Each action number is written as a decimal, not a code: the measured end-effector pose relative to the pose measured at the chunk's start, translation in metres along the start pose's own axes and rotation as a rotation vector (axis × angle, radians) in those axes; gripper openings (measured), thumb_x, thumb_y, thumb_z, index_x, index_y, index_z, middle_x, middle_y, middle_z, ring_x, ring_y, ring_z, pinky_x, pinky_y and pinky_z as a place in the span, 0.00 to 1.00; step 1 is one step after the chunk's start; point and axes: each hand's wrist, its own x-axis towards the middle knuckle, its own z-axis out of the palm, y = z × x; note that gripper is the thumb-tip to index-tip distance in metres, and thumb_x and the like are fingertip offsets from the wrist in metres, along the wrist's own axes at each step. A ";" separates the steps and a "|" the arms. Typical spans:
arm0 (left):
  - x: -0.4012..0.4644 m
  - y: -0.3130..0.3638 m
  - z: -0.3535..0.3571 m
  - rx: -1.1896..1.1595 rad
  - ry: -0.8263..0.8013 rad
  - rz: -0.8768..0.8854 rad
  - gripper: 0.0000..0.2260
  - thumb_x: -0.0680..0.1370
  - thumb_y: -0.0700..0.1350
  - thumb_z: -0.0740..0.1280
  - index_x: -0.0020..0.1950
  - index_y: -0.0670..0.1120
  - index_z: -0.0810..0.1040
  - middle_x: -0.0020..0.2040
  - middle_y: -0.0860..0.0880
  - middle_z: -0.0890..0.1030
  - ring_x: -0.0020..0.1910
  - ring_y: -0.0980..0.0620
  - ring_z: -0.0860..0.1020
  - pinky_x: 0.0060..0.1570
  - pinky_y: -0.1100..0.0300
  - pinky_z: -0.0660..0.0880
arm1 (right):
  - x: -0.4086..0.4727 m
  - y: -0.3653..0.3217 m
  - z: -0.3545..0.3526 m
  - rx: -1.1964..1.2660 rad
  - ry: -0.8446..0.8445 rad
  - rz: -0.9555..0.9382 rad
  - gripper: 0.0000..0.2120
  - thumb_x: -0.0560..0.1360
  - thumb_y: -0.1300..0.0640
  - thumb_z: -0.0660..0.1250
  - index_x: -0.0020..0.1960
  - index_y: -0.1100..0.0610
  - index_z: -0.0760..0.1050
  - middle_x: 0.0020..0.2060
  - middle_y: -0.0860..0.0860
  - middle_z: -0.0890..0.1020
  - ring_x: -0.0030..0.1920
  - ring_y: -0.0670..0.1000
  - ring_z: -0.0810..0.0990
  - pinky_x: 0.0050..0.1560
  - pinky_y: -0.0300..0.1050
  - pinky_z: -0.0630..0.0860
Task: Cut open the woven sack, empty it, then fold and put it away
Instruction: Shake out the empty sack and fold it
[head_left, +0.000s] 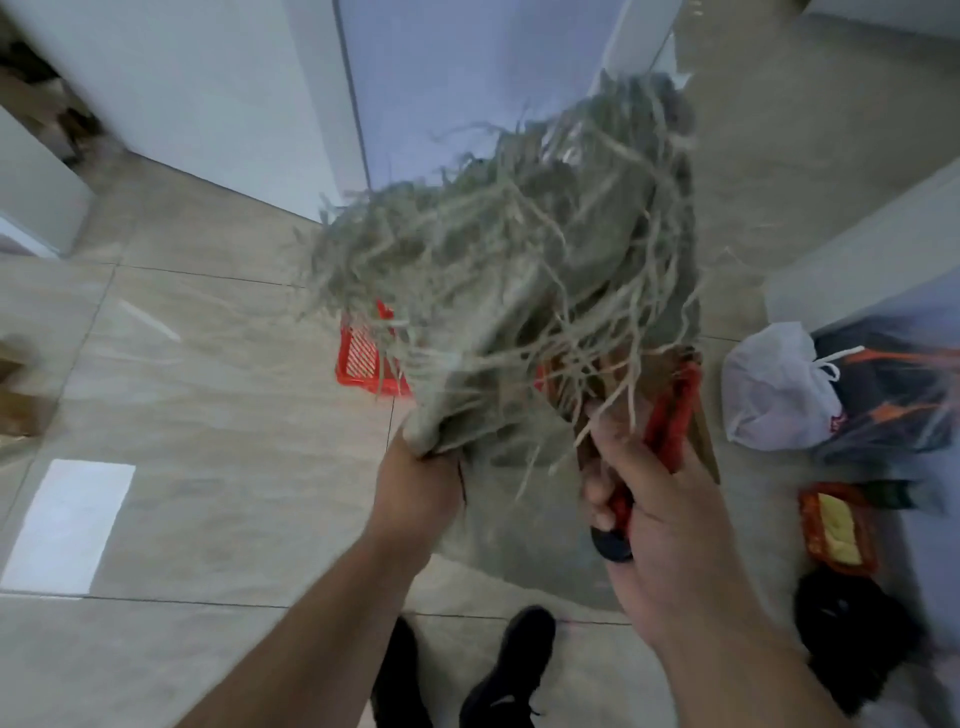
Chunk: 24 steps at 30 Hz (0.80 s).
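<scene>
Two hands are up at chest height, both closed around something, over a pale tiled floor (171, 415) that fills most of the view.

Largest item: the woven sack (519, 270), grey-green and badly frayed, held aloft at centre and spreading from your grip toward 12 and 1 o'clock. Loose pale strands hang off every edge. The picture is blurred here, so you cannot tell whether anything is inside it.

White wall panels (208, 93) stand at 11 to 12 o'clock, meeting the floor on a diagonal line.

At 3 o'clock a white plastic bag (774, 389) sits on the floor, touching a dark bundle with orange markings (893, 384) on its right. Below these, at 4 o'clock, lies a red packet with a yellow centre (839, 530), and beneath it a black heap (852, 634).

A red basket (363, 358) rests on the floor behind the sack, partly hidden by the fraying.

Your left hand (421, 488) is fisted on a bunched lower corner of the sack. Your right hand (670, 525) is closed on a red-handled cutter (670, 415) with a black butt end, and brown card or paper is pressed alongside it; the blade is not readable.

Your black shoes (509, 670) show at 6 o'clock.

A white rectangle (67, 525) marks the floor at 8 o'clock.
</scene>
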 end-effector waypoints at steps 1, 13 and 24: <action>0.001 0.007 -0.002 -0.055 -0.009 -0.013 0.08 0.79 0.50 0.68 0.55 0.56 0.84 0.52 0.54 0.88 0.55 0.49 0.85 0.57 0.47 0.82 | 0.006 0.013 -0.011 -0.113 0.037 0.000 0.27 0.63 0.47 0.82 0.61 0.49 0.80 0.40 0.45 0.81 0.31 0.45 0.75 0.30 0.36 0.70; 0.012 0.053 -0.019 -0.387 -0.528 -0.132 0.23 0.79 0.54 0.71 0.71 0.44 0.78 0.63 0.43 0.85 0.63 0.43 0.83 0.63 0.47 0.80 | 0.031 0.083 0.026 -0.184 0.259 0.244 0.15 0.77 0.65 0.69 0.53 0.46 0.87 0.46 0.52 0.90 0.52 0.62 0.87 0.56 0.58 0.83; 0.042 -0.193 -0.152 -0.782 0.234 -0.946 0.54 0.62 0.78 0.70 0.74 0.39 0.70 0.64 0.37 0.78 0.69 0.35 0.76 0.63 0.33 0.71 | 0.047 0.035 0.094 0.452 0.070 0.620 0.20 0.84 0.49 0.62 0.52 0.58 0.90 0.53 0.61 0.89 0.57 0.64 0.86 0.65 0.64 0.77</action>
